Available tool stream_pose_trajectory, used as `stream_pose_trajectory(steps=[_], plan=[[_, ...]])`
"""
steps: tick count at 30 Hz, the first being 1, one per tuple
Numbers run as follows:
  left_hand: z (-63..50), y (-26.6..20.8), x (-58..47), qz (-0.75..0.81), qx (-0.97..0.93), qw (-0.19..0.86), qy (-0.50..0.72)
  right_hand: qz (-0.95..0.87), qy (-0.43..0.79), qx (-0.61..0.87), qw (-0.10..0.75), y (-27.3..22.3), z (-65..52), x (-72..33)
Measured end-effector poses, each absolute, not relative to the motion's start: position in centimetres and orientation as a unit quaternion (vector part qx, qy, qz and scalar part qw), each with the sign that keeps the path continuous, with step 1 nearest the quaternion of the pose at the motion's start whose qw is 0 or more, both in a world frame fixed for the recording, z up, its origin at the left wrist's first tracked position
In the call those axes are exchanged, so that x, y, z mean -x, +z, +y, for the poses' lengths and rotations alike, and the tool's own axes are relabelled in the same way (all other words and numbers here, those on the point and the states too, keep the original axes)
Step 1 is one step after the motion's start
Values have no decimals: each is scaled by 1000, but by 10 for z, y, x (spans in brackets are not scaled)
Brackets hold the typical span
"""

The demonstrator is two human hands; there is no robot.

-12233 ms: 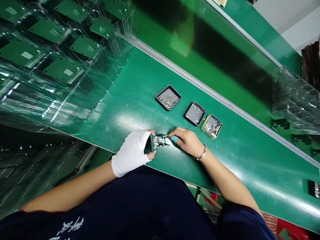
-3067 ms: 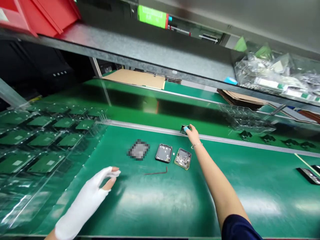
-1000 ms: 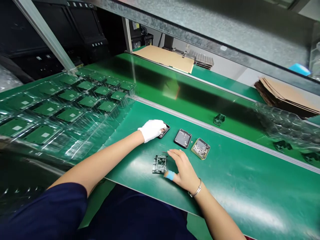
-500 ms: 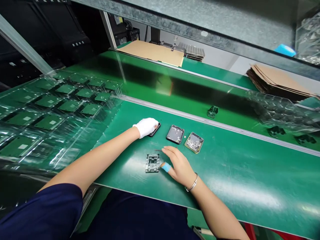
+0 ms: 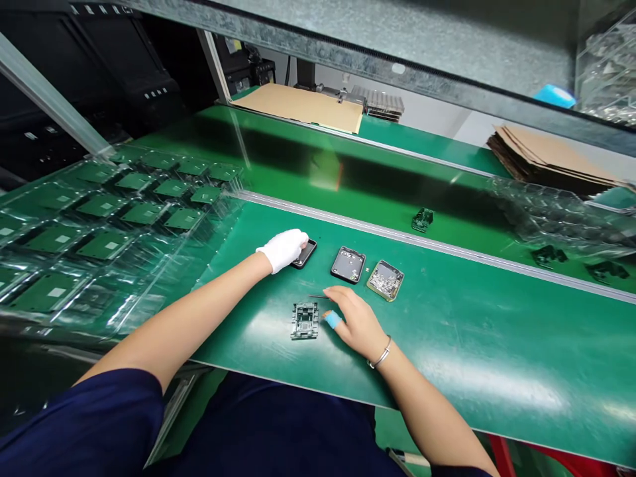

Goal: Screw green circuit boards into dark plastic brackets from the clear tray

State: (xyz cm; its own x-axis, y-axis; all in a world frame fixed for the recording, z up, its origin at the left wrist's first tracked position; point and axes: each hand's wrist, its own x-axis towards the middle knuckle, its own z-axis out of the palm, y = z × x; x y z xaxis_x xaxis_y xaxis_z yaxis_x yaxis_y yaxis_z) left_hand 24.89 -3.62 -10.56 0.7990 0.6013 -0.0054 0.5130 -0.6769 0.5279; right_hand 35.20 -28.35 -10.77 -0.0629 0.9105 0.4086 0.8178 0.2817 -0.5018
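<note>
My left hand (image 5: 284, 250), in a white glove with a bare fingertip showing, has its fingers curled over the near-left edge of a shallow black square case (image 5: 305, 253). The hand covers part of that case. My right hand (image 5: 355, 323), ungloved with blue tape round the thumb, holds thin dark tweezers (image 5: 318, 296) pointing left; most of their length is hidden by the fingers. Just below the tool's tip lies a green circuit board in a clip-like frame (image 5: 305, 321). Beyond my right hand rest a second black case (image 5: 348, 264) with small metal bits inside and a square tray of silvery parts (image 5: 386, 280).
Clear blister trays (image 5: 104, 205) with green boards cover the left side. A metal rail (image 5: 348, 226) crosses the green bench, with a small board assembly (image 5: 423, 219) behind it. Stacked clear trays (image 5: 551, 212) and cardboard sheets (image 5: 551, 156) stand at right, under a metal shelf (image 5: 348, 56).
My left hand has shifted slightly left, uncovering more of the black case's inside. The tweezers in my right hand show a little more; that hand has hardly moved. The view has tilted slightly.
</note>
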Motion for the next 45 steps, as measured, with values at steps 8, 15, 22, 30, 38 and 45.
stream_pose_trajectory(steps=[8,15,22,30,38,45], plan=[[-115,-60,-214,250,-806,493,211,-603,201,602,483,-104,-285,-349],[-197,-56,-182,204,-825,503,156,-566,284,545,550,-92,-289,-334],[-224,-90,-152,190,-829,463,249,-692,365,416,464,-83,-296,-326],[-225,-100,-145,198,-808,497,247,-664,370,464,455,-84,-296,-320],[-221,-105,-142,172,-868,359,297,-670,394,460,430,-76,-293,-326],[-199,-125,-149,285,-870,320,244,-647,200,588,441,-86,-288,-333]])
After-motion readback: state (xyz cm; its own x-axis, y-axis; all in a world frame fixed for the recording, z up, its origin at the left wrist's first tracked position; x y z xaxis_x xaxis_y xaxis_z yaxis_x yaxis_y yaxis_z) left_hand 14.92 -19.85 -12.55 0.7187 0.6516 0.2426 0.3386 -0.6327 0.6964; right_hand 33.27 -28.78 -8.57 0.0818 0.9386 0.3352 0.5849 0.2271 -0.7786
